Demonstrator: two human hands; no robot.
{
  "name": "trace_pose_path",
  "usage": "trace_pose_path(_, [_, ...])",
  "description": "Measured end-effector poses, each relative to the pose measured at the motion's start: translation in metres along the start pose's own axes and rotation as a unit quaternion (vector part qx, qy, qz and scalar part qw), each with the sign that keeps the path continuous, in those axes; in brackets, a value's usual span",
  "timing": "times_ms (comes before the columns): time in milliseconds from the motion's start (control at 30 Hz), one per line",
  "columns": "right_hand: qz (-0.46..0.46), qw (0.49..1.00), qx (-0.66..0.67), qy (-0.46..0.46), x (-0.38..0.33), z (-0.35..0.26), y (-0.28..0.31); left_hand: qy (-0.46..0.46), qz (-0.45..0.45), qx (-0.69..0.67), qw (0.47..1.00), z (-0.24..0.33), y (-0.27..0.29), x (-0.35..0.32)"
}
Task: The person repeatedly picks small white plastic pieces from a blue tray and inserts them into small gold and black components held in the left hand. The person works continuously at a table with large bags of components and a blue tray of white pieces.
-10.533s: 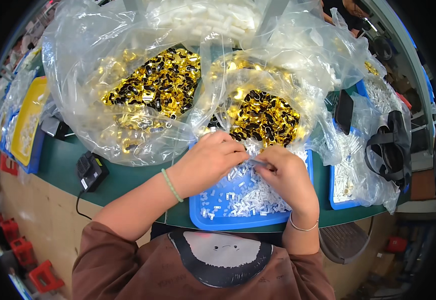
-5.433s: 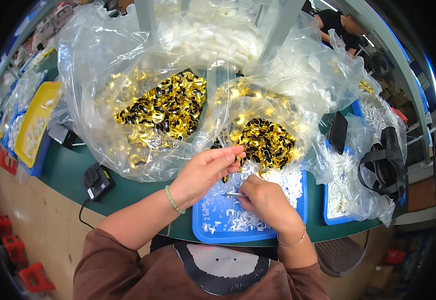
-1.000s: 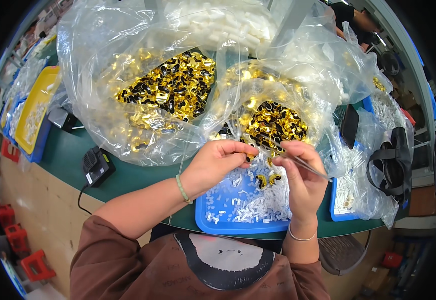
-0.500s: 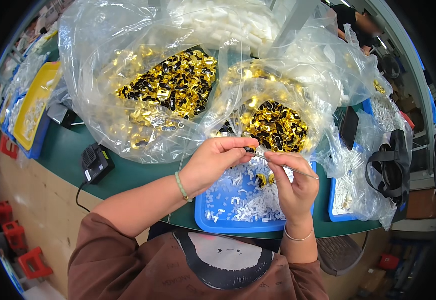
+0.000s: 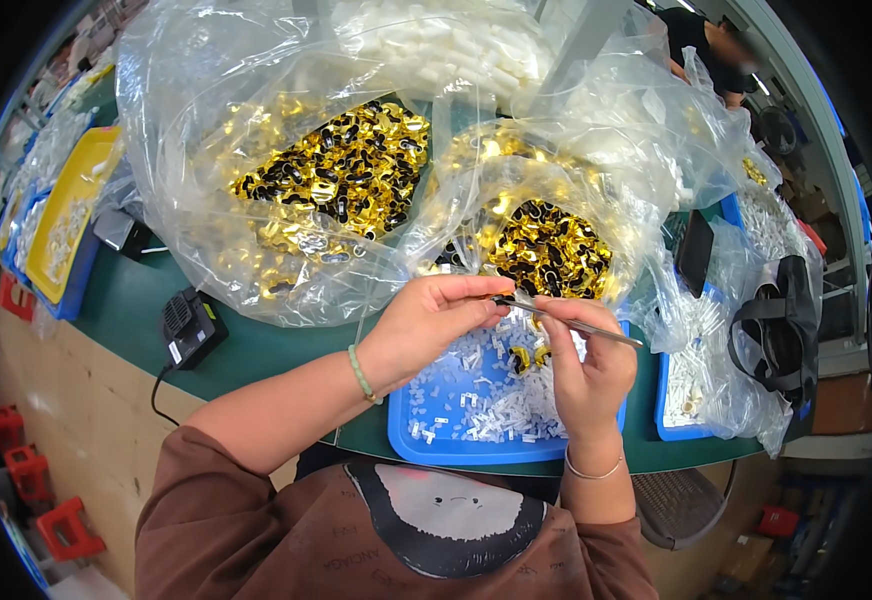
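My left hand [image 5: 418,328] pinches a small black-and-gold part [image 5: 503,298] between thumb and fingers, above a blue tray [image 5: 461,453]. Metal tweezers [image 5: 608,334] lie in the closed fingers of my right hand [image 5: 592,372], their tip meeting the part. The tip's exact contact is too small to make out. Beneath both hands, the tray holds many small white plastic pieces [image 5: 501,420] and a few gold-and-black parts [image 5: 522,358].
Clear plastic bags of gold-and-black parts [image 5: 361,165] cover the back of the green table [image 5: 126,325]. A black device [image 5: 193,328] with a cable stands at left, near a yellow tray [image 5: 78,215]. At right are a phone [image 5: 695,253], a black bag [image 5: 781,335] and another blue tray [image 5: 678,433].
The tweezers and the small part have shifted slightly in my fingers. Both hands stay close together over the tray.
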State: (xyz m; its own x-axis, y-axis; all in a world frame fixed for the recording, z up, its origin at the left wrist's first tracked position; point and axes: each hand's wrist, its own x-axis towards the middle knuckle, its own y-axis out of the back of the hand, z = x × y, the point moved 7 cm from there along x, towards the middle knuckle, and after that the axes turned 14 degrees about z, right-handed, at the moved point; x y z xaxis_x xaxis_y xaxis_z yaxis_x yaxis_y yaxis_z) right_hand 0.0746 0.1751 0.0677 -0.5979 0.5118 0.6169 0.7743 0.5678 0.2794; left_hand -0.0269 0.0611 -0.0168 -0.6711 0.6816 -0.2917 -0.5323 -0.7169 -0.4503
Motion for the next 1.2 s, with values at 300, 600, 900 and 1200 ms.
trace_pose_path(300, [0.159,0.973,0.147,0.076,0.010,-0.014,0.019,-0.028,-0.026,-0.169,0.985,0.028,0.006,-0.001])
trace_pose_path(600, [-0.253,0.946,-0.204,0.003,-0.012,0.014,-0.020,0.037,-0.145,-0.536,0.831,0.067,0.025,0.005])
trace_pose_path(900, [-0.218,0.961,-0.130,-0.113,-0.010,0.034,-0.007,-0.102,-0.072,-0.011,0.992,0.035,0.004,-0.009])
trace_pose_path(1200, [-0.116,0.987,-0.007,-0.106,-0.001,0.015,-0.009,-0.038,-0.086,0.019,0.995,0.005,-0.015,-0.009])
